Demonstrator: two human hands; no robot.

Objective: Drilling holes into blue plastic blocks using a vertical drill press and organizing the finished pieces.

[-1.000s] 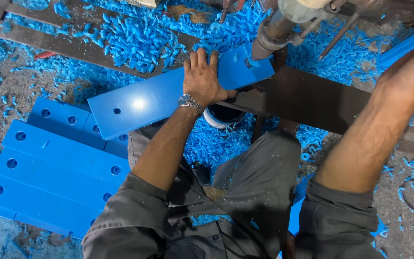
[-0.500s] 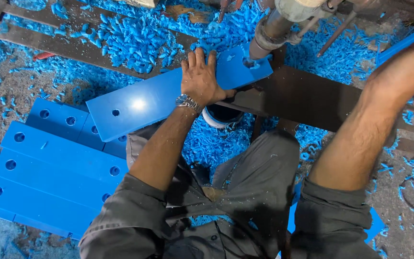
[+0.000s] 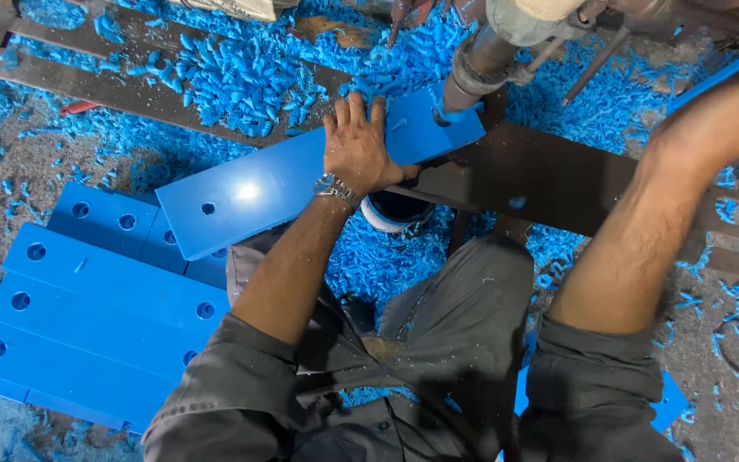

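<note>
My left hand [image 3: 357,150] lies flat, fingers spread, on a long blue plastic plate [image 3: 250,192] with one hole near its left end. It wears a metal wristwatch [image 3: 335,188]. The plate's right end rests on a dark metal machine table [image 3: 549,175], right under a grey drill spindle [image 3: 472,73] that meets the plate's corner. My bare right forearm [image 3: 643,222] reaches up to the right edge of the view, where the hand passes out of sight.
A stack of blue drilled plates [image 3: 87,316] lies at the lower left. Blue plastic shavings [image 3: 241,81] cover the floor and the steel bars. A white-rimmed round pot [image 3: 395,212] sits below the machine table. My grey-trousered knees fill the bottom centre.
My left hand stays pressed on the plate. My right forearm has risen slightly toward the upper right, and the spindle sits a touch lower on the plate's end.
</note>
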